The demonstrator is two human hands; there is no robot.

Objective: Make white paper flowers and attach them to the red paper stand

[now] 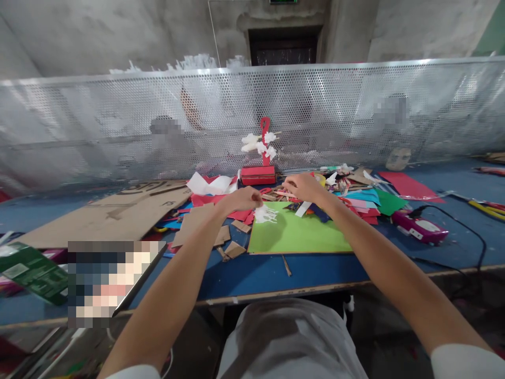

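My left hand (249, 198) is closed in a pinch on a piece of fringed white paper (266, 213), whose cut strips hang down over a lime-green sheet (300, 237). My right hand (303, 187) has its fingers bent together over a heap of small scraps and thin sticks (281, 196) behind that sheet. Whether something is between those fingertips cannot be made out. Just beyond both hands stands a red box (258, 175) with an upright red strip (265, 126) and white paper tufts (260, 147) on it.
Flat brown cardboard (102, 210) lies on the left, near a green box (33, 271) and a blurred-out screen (114, 279). On the right are a red sheet (410, 185), a magenta device (420, 227) with a black cord, and yellow-handled pliers (487, 209). A perforated metal panel (335, 116) rises behind.
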